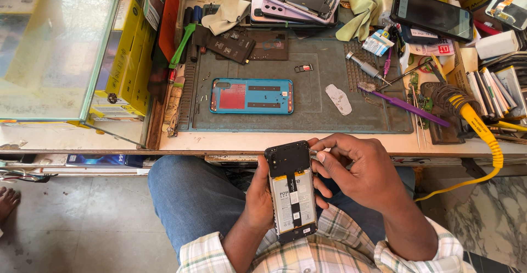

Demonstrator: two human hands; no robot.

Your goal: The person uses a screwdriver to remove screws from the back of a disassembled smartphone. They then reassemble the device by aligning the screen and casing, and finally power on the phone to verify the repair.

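I see left hand (258,196) gripping the opened phone (292,190); right hand (357,171) fingertips pinched at its upper edge. Blue back cover (251,96) lies beyond both, on the surface (329,141).

Opened phone (291,191), back cover off, lower centre of the frame, above the lap. Held upright, long axis nearly vertical, top end tilted slightly left. Upper part a black plastic shield with camera openings at its upper left corner; below, a pale grey battery with a black strip running down its middle. Black frame around the edges, short dark band at the bottom end.
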